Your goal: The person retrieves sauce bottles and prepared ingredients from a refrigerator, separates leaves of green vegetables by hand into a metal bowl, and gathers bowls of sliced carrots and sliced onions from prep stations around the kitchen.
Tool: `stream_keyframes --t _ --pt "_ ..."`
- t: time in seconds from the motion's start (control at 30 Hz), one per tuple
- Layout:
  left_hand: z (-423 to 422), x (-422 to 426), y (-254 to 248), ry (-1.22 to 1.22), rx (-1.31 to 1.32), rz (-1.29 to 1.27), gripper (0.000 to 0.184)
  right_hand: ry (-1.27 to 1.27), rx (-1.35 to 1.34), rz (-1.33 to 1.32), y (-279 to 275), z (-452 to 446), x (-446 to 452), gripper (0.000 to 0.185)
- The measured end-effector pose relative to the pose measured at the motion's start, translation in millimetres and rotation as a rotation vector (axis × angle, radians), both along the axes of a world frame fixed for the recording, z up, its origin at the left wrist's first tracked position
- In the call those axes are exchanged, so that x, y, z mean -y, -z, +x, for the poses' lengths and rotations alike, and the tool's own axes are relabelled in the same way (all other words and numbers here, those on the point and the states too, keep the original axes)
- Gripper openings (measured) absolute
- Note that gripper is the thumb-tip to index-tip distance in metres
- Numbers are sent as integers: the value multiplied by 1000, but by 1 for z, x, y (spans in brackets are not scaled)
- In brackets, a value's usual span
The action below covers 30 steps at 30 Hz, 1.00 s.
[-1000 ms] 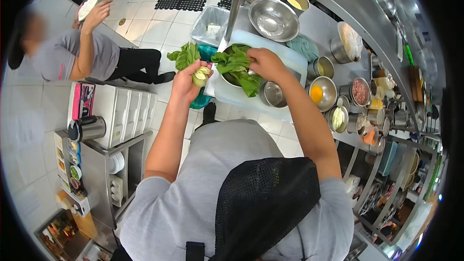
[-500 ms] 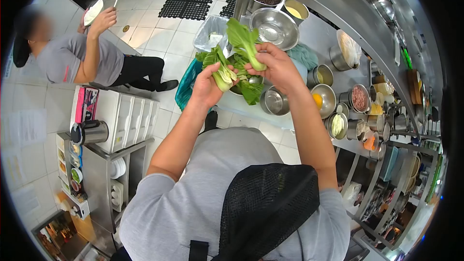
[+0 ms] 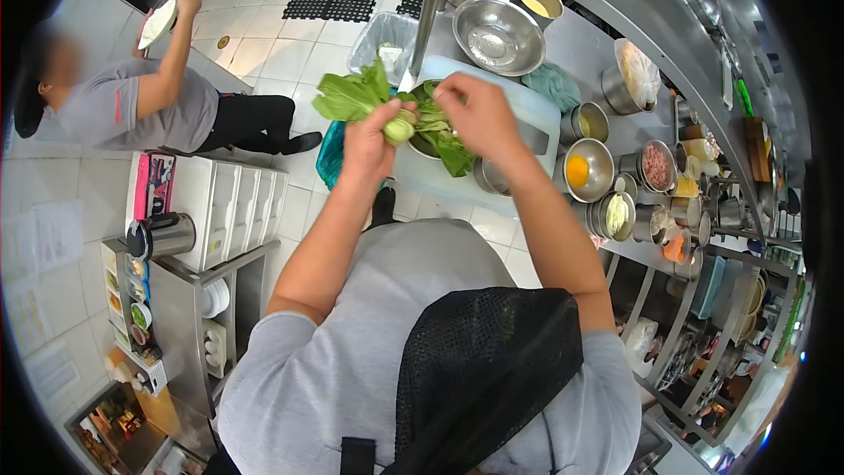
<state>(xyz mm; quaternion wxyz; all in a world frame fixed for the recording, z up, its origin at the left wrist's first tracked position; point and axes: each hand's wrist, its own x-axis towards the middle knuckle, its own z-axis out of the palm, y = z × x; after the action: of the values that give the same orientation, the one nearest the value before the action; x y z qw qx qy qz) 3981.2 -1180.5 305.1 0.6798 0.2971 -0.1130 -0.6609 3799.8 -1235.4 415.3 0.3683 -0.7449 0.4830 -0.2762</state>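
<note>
In my left hand [image 3: 367,145] is a head of bok choy [image 3: 356,97], its pale base toward me and its green leaves pointing away to the left. My right hand [image 3: 482,114] hovers just right of it with curled fingers, and what they hold, if anything, is hidden. Beneath both hands, loose bok choy leaves [image 3: 455,158] fill a metal bowl [image 3: 425,149] and hang over its edge. The bowl stands on a whitish cutting board [image 3: 547,105], and my hands cover part of it.
A large metal bowl [image 3: 499,35] is behind the board, near a green cloth [image 3: 552,86]. Several food containers crowd the right, including a bowl with an orange-yellow item [image 3: 578,171]. A lined bin [image 3: 385,40] stands beyond the bok choy. Another person [image 3: 145,92] holds a white dish at left.
The separate bok choy leaf has left my right hand, which now curls over the bowl. My left hand has turned its head of bok choy leaves leftward. The other person's dish has moved left.
</note>
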Motion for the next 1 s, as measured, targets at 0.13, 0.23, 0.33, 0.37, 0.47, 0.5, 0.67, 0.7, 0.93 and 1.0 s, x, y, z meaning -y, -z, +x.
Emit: stream_keyframes --t 0.13,0.23,0.33,0.37,0.47,0.5,0.67,0.7,0.93,1.0 --pt "34 2 15 -107 88 45 27 5 -284 -156 38 -37 48 19" --pt "47 -7 13 -139 162 82 26 -154 -568 -245 81 -36 49 18" --pt "45 -11 20 -144 141 103 25 -194 -747 -320 113 -22 45 23" --pt "43 -12 22 -149 144 107 25 -172 -804 -312 121 -16 46 24" --pt "40 -10 21 -102 135 144 26 -101 -801 -289 125 -12 49 26" --pt "39 -9 17 -74 123 152 26 -51 -749 -266 115 -12 48 27" --pt "32 -9 7 -61 123 125 26 52 -464 -88 42 -15 46 38" --pt "30 -9 4 -27 130 119 26 44 -370 -65 23 -11 41 36" --pt "-4 -4 -14 23 6 -77 40 -172 -109 -215 -4 32 -8 26" --pt "-3 -2 -1 26 24 -99 41 -229 -120 -228 1 34 -16 25"
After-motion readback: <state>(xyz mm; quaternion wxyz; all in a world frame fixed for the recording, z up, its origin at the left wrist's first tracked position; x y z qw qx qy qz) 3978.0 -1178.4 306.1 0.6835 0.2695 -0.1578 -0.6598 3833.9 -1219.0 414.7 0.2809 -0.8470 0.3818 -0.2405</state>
